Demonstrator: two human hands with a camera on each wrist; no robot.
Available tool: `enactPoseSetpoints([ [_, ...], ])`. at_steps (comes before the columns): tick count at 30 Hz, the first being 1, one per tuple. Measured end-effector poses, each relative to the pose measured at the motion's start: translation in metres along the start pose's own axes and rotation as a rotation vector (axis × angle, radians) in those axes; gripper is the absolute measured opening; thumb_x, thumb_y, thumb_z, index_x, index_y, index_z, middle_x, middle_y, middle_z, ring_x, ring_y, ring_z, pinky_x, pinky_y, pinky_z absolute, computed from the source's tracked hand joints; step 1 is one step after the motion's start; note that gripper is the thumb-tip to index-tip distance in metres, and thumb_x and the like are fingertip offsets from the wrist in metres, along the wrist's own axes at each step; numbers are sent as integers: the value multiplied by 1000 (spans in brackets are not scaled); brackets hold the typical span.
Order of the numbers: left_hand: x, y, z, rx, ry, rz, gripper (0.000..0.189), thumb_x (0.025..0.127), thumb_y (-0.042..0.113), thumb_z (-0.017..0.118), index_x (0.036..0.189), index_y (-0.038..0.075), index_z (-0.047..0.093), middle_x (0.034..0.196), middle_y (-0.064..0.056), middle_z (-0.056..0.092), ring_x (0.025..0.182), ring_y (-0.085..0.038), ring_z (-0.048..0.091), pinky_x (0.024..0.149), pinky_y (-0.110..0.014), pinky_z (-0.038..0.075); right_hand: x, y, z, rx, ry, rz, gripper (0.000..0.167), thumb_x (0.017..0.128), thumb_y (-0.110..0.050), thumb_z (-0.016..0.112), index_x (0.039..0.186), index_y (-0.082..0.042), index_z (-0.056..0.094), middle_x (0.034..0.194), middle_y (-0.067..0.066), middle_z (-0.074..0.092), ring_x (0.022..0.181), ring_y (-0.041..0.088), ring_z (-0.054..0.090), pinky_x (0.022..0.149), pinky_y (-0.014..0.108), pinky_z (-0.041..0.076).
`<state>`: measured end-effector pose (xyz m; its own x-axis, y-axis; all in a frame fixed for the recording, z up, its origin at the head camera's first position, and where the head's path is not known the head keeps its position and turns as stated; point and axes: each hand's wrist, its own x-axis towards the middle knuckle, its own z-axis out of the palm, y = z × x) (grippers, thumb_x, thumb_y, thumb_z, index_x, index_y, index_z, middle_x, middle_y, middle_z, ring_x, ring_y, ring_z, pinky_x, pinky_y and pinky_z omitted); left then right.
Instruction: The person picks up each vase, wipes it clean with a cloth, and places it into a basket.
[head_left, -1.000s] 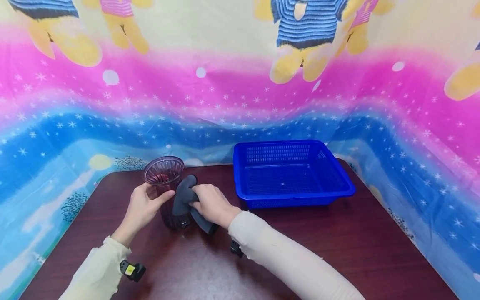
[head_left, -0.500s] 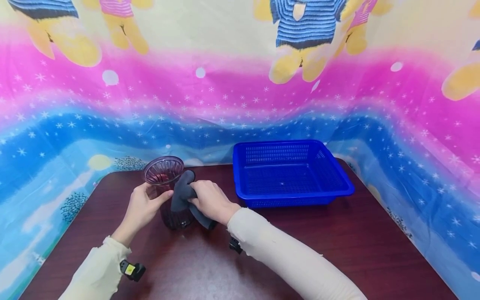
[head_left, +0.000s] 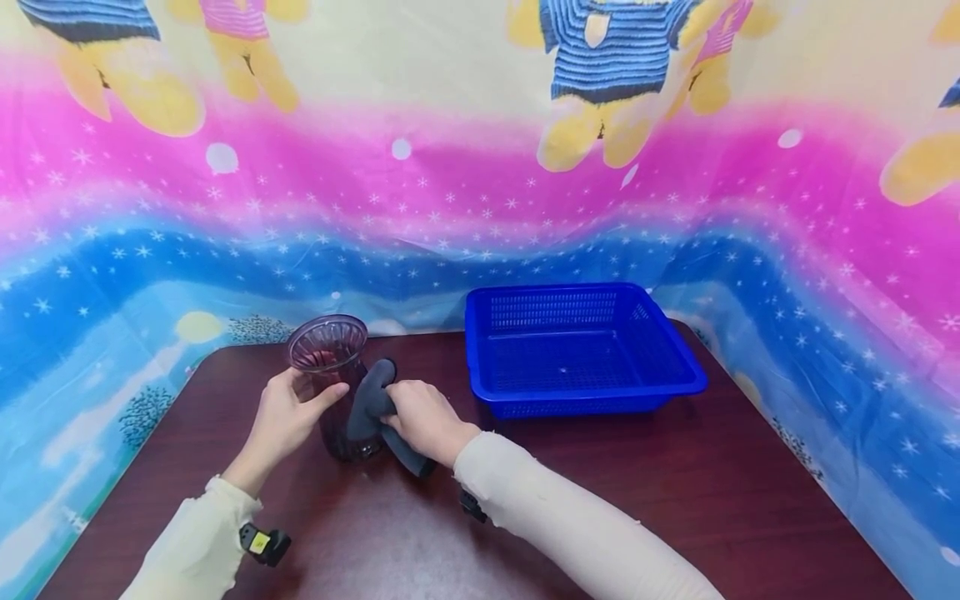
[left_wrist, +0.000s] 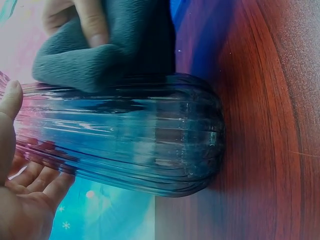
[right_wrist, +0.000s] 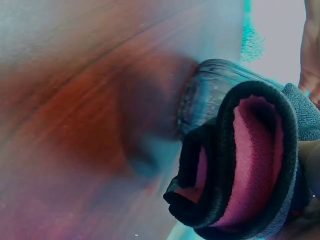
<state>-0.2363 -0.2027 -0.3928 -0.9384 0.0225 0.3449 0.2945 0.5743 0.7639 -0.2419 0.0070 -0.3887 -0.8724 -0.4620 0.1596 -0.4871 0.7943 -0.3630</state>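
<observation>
The vase (left_wrist: 140, 135) is roughly upright, left hand (head_left: 285, 417) curled round its upper part. Just right, the right hand (head_left: 431, 419) pinches the cloth (head_left: 367, 407) against its side; base contact with the table (head_left: 405, 542) is uncertain.

Ribbed vase (left_wrist: 130, 135): flank toward the right edge of the table (head_left: 712, 467) hidden behind gray cloth (head_left: 367, 410)
Right hand (head_left: 426, 418): some fingertips lost in folds
Table's near edge: cut off
Yellow tag (head_left: 259, 543): too small to read
</observation>
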Motion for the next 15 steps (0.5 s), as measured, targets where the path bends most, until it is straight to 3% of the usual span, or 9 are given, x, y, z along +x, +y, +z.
enactPoseSetpoints([
  [3, 0, 0, 0, -2, 2, 2, 44, 92, 27, 76, 124, -1, 65, 120, -24, 72, 114, -38, 69, 83, 1, 42, -1, 4, 6, -17, -2, -3, 9, 93, -22, 74, 98, -15, 73, 91, 1, 74, 79, 13, 66, 71, 27, 55],
  [15, 1, -3, 2, 0, 13, -3, 43, 92, 26, 76, 124, -2, 65, 121, -24, 72, 114, -37, 68, 82, 2, 42, -7, 15, 28, -48, -43, 12, 10, 90, -22, 77, 85, -16, 70, 85, 0, 74, 74, 12, 66, 65, 26, 53],
])
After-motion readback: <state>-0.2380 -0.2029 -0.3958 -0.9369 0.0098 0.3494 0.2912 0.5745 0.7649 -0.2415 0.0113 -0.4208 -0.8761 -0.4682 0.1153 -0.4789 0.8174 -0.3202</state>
